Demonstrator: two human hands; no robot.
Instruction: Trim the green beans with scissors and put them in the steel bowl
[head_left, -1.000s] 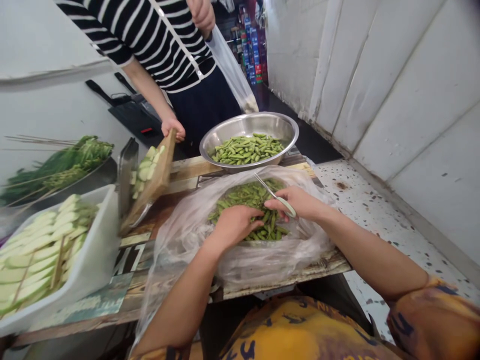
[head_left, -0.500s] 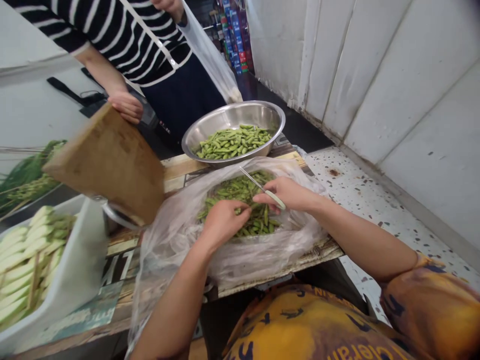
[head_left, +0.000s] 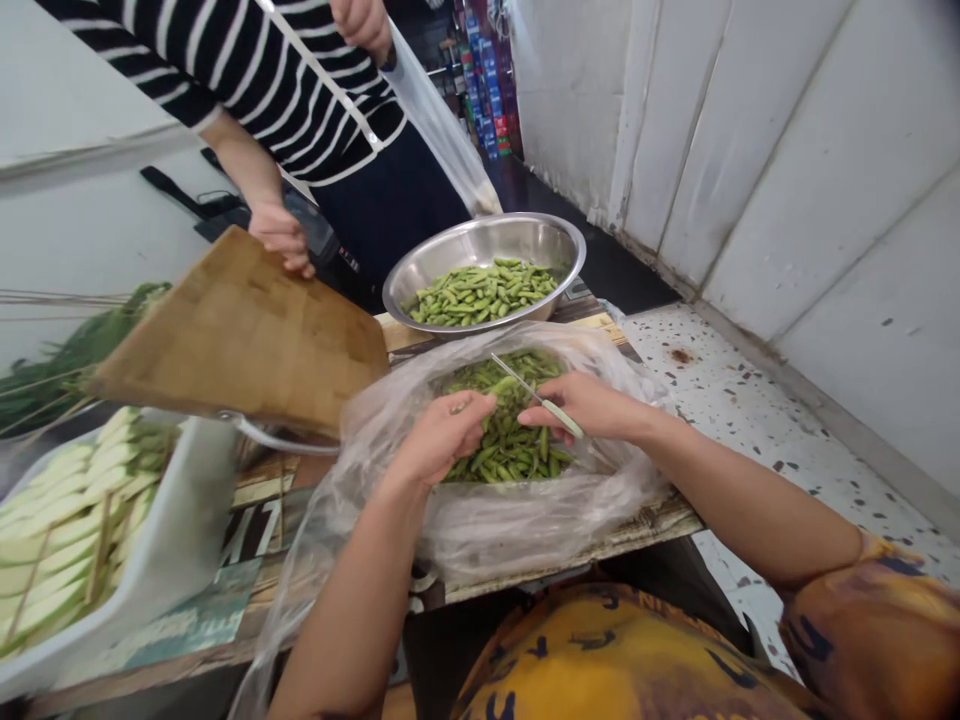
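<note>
My left hand (head_left: 453, 428) is closed in a pinch on a green pod (head_left: 504, 386), which sticks out past the fingertips. Scissors (head_left: 561, 416) with pale green handles are gripped in my right hand (head_left: 577, 402), their narrow blades pointing up and left, close to the pod. Both hands are above an opened clear plastic bag (head_left: 517, 530) on the table. Loose green pods (head_left: 517, 455) fill the bag's middle. Just beyond it stands a wide steel bowl (head_left: 574, 250) with more green pods (head_left: 484, 293) inside.
Across the table, a person in a striped top (head_left: 240, 60) tilts a wooden cutting board (head_left: 255, 345) and holds up a plastic bag (head_left: 442, 120). A white tub (head_left: 199, 500) of sliced pale-green vegetables (head_left: 67, 530) is at left. Wall panels (head_left: 787, 170) line the right.
My left hand has lifted slightly from the pile, and a pod now shows in its fingertips. The co-worker's cutting board has swung toward a flatter tilt. The whole view has shifted slightly.
</note>
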